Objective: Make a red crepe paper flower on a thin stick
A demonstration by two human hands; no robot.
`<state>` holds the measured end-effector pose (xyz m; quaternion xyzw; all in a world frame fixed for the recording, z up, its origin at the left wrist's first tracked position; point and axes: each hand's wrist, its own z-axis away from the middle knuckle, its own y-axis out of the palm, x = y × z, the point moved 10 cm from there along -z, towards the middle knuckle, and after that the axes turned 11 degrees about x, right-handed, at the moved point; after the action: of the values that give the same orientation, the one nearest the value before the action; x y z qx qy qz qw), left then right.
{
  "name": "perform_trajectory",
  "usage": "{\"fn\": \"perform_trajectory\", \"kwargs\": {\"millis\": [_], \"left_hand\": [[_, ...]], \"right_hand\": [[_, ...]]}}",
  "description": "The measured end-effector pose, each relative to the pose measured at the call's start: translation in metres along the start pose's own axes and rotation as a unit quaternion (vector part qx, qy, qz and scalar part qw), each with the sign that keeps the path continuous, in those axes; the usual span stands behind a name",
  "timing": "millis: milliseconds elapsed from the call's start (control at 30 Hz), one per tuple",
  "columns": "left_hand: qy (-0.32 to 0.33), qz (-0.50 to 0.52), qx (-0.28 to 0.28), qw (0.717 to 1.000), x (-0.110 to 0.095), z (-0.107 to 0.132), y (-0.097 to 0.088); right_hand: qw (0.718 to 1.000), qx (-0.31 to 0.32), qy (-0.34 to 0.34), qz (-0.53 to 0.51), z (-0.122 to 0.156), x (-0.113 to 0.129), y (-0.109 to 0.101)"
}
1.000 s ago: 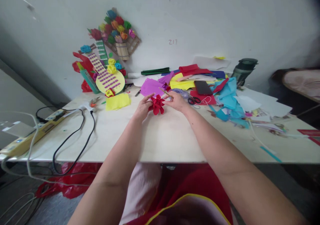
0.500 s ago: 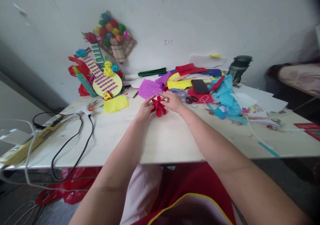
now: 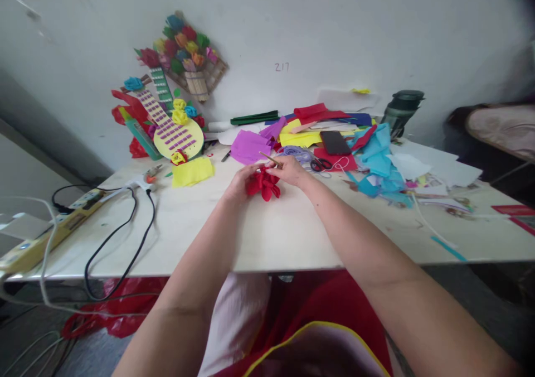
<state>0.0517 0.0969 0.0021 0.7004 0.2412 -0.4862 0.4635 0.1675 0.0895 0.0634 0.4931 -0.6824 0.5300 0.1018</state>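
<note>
Between my hands, a little above the table, is a red paper flower (image 3: 267,186) with its petals spread. My left hand (image 3: 241,180) is closed on its left side, with the fingertips partly hidden behind the petals. A thin, light brown stick (image 3: 270,158) sticks out up and to the left from my right hand (image 3: 290,170), pinched in the fingers. The right fingertips also touch the flower's upper right petals. Behind my hands lie purple paper (image 3: 249,147), a lilac bundle of cord (image 3: 296,153) and black scissors (image 3: 321,165).
Yellow paper (image 3: 193,173), a hot glue gun (image 3: 140,182) and a power strip (image 3: 54,229) lie to the left. A phone (image 3: 335,143), blue crepe paper (image 3: 376,154) and a dark bottle (image 3: 402,112) stand or lie to the right. Paper-flower crafts (image 3: 179,137) lean on the wall.
The flower has tilted and shows more red on its left side. My left hand has shifted slightly and curled more around it. The stick remains in my right hand.
</note>
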Motion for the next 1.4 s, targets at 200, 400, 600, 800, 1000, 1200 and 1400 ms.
{"fn": "perform_trajectory", "kwargs": {"millis": [200,400,600,800,1000,1200,1400], "left_hand": [[0.001,0.002,0.011,1.0,0.005,-0.003,-0.005],[0.005,-0.02,0.025,0.999,0.003,-0.001,-0.001],[0.001,-0.025,0.044,0.999,0.003,-0.001,0.003],[-0.029,-0.038,0.039,0.998,0.009,-0.002,0.001],[-0.036,-0.02,0.038,0.998,0.01,-0.002,0.001],[-0.023,-0.011,0.02,0.999,0.006,-0.001,-0.002],[-0.019,-0.01,0.006,1.0,0.004,0.0,-0.004]], "right_hand": [[1.0,0.015,0.006,-0.019,0.0,0.005,0.003],[0.999,0.018,0.021,-0.047,0.0,0.0,0.005],[0.999,0.019,0.022,-0.044,-0.001,0.001,0.005],[0.997,0.039,0.02,-0.06,-0.001,0.0,0.01],[0.997,0.063,0.031,-0.041,0.0,0.003,0.014],[0.996,0.05,0.065,0.027,0.003,0.006,0.0],[0.997,0.054,0.052,-0.008,0.0,0.006,-0.004]]}}
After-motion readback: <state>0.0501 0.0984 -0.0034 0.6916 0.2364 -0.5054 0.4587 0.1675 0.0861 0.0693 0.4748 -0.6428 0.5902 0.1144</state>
